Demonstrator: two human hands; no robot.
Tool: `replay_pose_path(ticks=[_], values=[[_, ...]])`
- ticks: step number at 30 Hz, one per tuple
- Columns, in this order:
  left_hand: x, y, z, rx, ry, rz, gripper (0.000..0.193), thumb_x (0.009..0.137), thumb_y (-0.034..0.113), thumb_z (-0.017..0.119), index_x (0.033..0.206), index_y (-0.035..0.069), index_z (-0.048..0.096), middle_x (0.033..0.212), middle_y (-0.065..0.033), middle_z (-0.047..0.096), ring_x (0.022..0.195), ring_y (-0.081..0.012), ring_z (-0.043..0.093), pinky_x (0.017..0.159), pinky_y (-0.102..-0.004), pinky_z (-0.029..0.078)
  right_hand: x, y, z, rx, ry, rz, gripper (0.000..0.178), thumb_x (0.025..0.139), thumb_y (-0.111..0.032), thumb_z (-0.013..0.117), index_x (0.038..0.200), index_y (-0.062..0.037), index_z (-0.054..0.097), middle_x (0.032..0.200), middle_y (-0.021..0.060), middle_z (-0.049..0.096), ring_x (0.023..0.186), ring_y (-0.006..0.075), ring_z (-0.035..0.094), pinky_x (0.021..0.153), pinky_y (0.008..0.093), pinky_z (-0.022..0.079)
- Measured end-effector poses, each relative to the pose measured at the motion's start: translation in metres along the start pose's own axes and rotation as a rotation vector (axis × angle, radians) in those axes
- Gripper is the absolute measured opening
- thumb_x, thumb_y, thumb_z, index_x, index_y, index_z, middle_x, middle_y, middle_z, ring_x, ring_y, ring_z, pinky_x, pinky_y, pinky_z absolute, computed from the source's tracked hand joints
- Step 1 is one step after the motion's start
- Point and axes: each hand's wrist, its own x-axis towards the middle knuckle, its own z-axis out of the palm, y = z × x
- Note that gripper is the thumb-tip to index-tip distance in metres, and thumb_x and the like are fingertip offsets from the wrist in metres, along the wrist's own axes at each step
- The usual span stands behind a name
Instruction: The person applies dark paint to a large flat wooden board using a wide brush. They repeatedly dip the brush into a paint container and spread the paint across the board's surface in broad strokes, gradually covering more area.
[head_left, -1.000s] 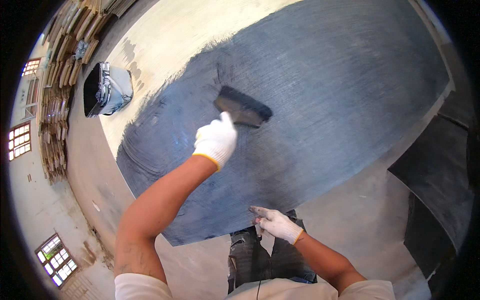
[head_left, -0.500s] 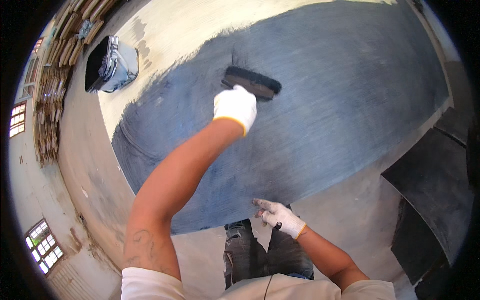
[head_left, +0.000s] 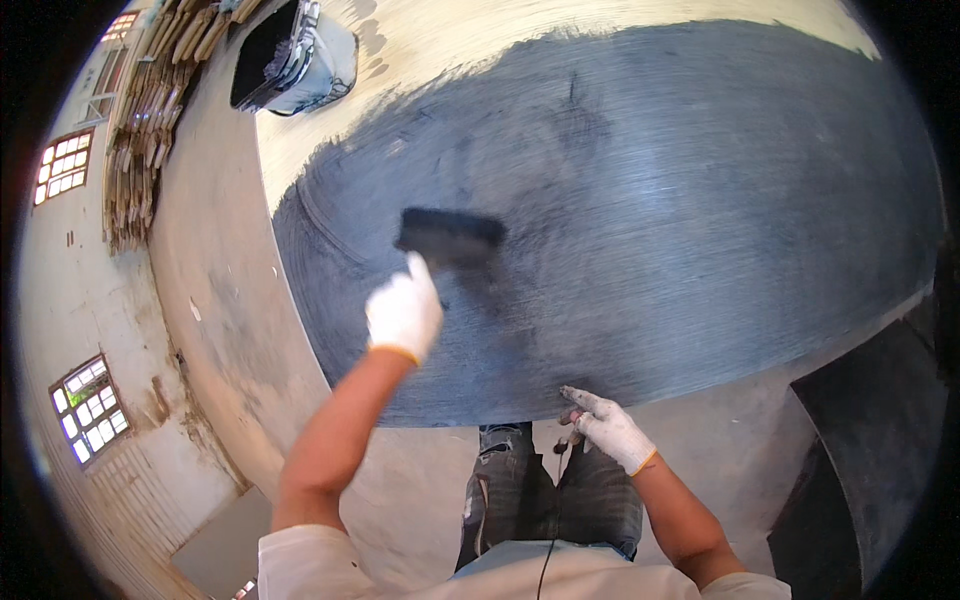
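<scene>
Your left hand [head_left: 404,312] grips wide brush [head_left: 449,238], flat on dark painted board [head_left: 700,230]. Brush came back down toward you since moment ago. Your right hand [head_left: 607,425] rests on board's near edge, fingers loose, holding nothing. Paint tray [head_left: 290,52] sits far off.

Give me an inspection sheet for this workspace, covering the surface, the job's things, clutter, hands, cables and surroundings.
Surface: large board, mostly coated dark grey; a pale bare strip remains along its far edge.
Job's things: wide black brush lying against the dark coating; paint tub standing at the board's far left corner.
Clutter: dark coated panels at the right.
Hands: left hand, in a white glove, grips the brush handle; right hand, gloved, rests at the board's near edge.
Cables: thin dark cord hanging at the person's front.
Surroundings: concrete floor, stacked boards and windows at the left.
</scene>
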Motion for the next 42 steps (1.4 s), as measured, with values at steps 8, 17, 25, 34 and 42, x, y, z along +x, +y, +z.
replay_pose_path(ticks=[8, 17, 25, 34, 42], values=[[0.061, -0.062, 0.000, -0.176, 0.041, -0.100, 0.042, 0.096, 0.016, 0.046, 0.130, -0.007, 0.056, 0.093, -0.0251, 0.073, 0.086, -0.0361, 0.074, 0.078, -0.0466, 0.059, 0.025, -0.004, 0.006, 0.068, -0.042, 0.011, 0.062, 0.092, -0.004, 0.048, 0.154, -0.0081, 0.045, 0.111, 0.0079, 0.068, 0.077, 0.0102, 0.065, 0.062, 0.0247, 0.052], [-0.069, -0.073, 0.079, -0.225, -0.182, -0.337, 0.048, 0.102, 0.027, 0.047, 0.143, 0.002, 0.043, 0.096, -0.0235, 0.072, 0.079, -0.0401, 0.073, 0.072, -0.0530, 0.058, 0.028, -0.024, 0.022, 0.032, -0.074, 0.013, 0.061, 0.093, -0.001, 0.046, 0.153, -0.0041, 0.045, 0.109, 0.0075, 0.068, 0.079, 0.0108, 0.066, 0.065, 0.0243, 0.053], [-0.085, -0.082, 0.071, -0.173, -0.291, -0.159, 0.043, 0.098, 0.022, 0.047, 0.137, 0.002, 0.050, 0.096, -0.0244, 0.072, 0.082, -0.0415, 0.074, 0.074, -0.0532, 0.058, 0.048, -0.024, 0.039, 0.012, -0.102, 0.006, 0.058, 0.094, 0.000, 0.046, 0.153, -0.0019, 0.045, 0.104, 0.0053, 0.068, 0.081, 0.0105, 0.063, 0.071, 0.0248, 0.053], [0.081, -0.243, 0.049, -0.282, -0.014, -0.401, 0.034, 0.098, 0.026, 0.046, 0.111, 0.001, 0.067, 0.114, -0.0234, 0.071, 0.107, -0.0416, 0.069, 0.093, -0.0491, 0.055, 0.056, -0.048, 0.068, -0.021, -0.146, 0.042, 0.057, 0.097, -0.001, 0.047, 0.153, -0.0037, 0.044, 0.100, 0.0017, 0.064, 0.079, 0.0102, 0.062, 0.069, 0.0248, 0.052], [0.103, -0.097, 0.000, -0.203, 0.018, -0.068, 0.037, 0.095, 0.016, 0.045, 0.121, -0.006, 0.059, 0.094, -0.0293, 0.073, 0.090, -0.0425, 0.074, 0.083, -0.0518, 0.058, 0.077, -0.039, 0.098, -0.060, -0.169, 0.131, 0.058, 0.097, 0.000, 0.045, 0.155, -0.0019, 0.040, 0.108, 0.0092, 0.067, 0.076, 0.0126, 0.065, 0.063, 0.0252, 0.056]])
